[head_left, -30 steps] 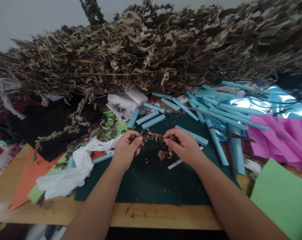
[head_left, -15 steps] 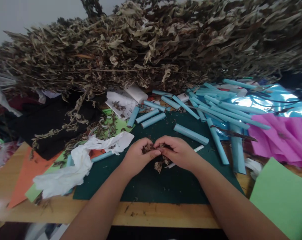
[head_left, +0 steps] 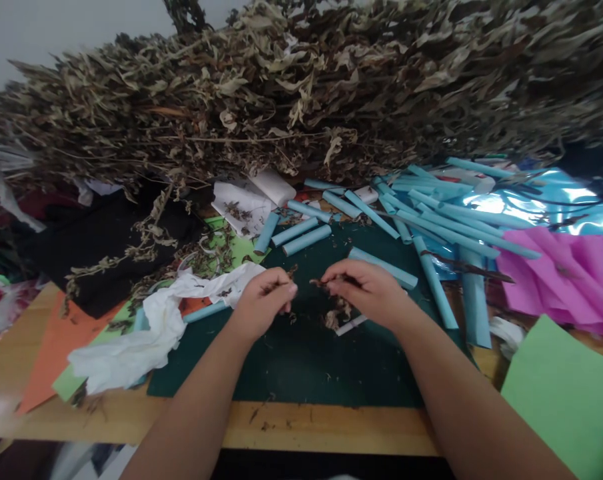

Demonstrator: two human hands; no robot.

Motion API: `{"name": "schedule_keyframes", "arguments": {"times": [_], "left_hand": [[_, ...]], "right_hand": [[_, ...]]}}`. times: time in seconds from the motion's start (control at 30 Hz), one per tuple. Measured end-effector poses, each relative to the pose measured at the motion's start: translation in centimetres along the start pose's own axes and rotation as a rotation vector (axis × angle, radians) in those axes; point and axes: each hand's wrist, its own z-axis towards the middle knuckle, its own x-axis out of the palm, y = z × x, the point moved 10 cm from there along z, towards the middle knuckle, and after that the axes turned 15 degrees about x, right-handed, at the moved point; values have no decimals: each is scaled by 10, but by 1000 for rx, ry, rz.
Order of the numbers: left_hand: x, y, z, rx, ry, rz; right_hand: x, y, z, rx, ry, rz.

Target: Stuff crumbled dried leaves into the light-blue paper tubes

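Pinched nearly closed, the fingertips of a person's left hand (head_left: 268, 300) have hold of small brown scraps of dried leaf (head_left: 292, 271), which poke out above the forefinger. Opposite, with a gap of bare mat between them, the right hand (head_left: 364, 290) is drawn together in a like pinch, thumb against forefinger, on a curled brown leaf piece (head_left: 318, 283). Just below those fingers shows a crumpled leaf clump (head_left: 338, 315); from where I stand, I cannot tell whether it hangs from the grip or rests on the dark green mat (head_left: 331, 373). Both hands are over the mat's middle, and dry crumbs dot its surface and the wooden table edge (head_left: 291, 427).

Beside the right hand lies a slim white stick (head_left: 352, 325), partly hidden by the palm, with a blue paper tube (head_left: 386, 268) behind the knuckles. Crumpled white tissue (head_left: 156, 333) trails up to the left hand. More blue tubes (head_left: 306, 240) lie beyond, some piled toward the pink paper (head_left: 561, 280) at right. Across the back stretches a deep heap of dried, leafy stems (head_left: 281, 100).
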Motion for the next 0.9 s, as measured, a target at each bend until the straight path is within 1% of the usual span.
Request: {"name": "schedule_keyframes", "arguments": {"times": [0.03,0.07,0.17,0.27,0.33,0.43,0.5,0.6,0.7,0.77,0.9], "left_hand": [[4,3,-1,-23,38,37],[6,5,-1,-35,52,62],[6,4,0,-24,24,69],[13,9,0,-81,73,62],[17,12,-1,-115,108,82],[19,13,-1,-117,120,83],[24,13,-3,-117,151,42],[34,16,-9,-163,241,1],[39,18,-13,-201,317,38],[38,17,-12,-185,328,83],[27,9,-5,-77,262,244]], "right_hand": [[8,4,-1,-24,39,-13],[14,8,-2,-47,68,-28],[26,14,-3,-98,102,-78],[28,13,-3,-134,103,-135],[28,12,-4,-157,82,-199],[25,13,-5,-157,32,-286],[26,13,-6,-140,15,-337],[35,15,-7,-149,38,-489],[45,18,-9,-193,93,-580],[48,20,-10,-217,111,-598],[45,23,-12,-225,70,-634]]}}
